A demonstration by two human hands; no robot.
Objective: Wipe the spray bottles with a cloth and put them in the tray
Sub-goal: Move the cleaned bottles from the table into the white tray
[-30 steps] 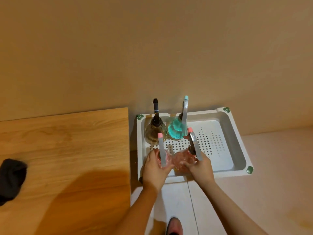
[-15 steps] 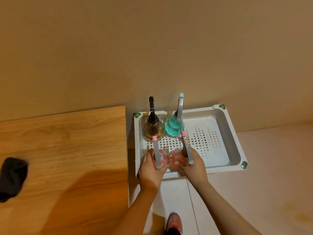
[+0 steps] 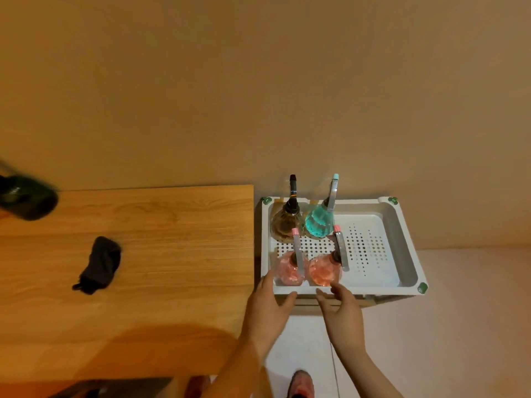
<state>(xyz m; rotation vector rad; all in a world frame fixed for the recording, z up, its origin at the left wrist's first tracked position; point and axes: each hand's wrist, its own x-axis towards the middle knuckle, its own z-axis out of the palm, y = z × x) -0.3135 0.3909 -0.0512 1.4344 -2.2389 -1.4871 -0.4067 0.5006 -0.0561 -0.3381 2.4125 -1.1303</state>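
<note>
Standing upright in white tray (image 3: pixel 402 225) — pink spray bottles (image 3: pixel 288 268), side by side

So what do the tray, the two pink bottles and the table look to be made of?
Tray: likely matte white moulded plastic, with a perforated floor and green corner caps. Pink bottles: clear glossy plastic, probably; the pink contents show through. Table: wood or wood-look laminate, with printed-looking grain and a smooth satin top.
</note>
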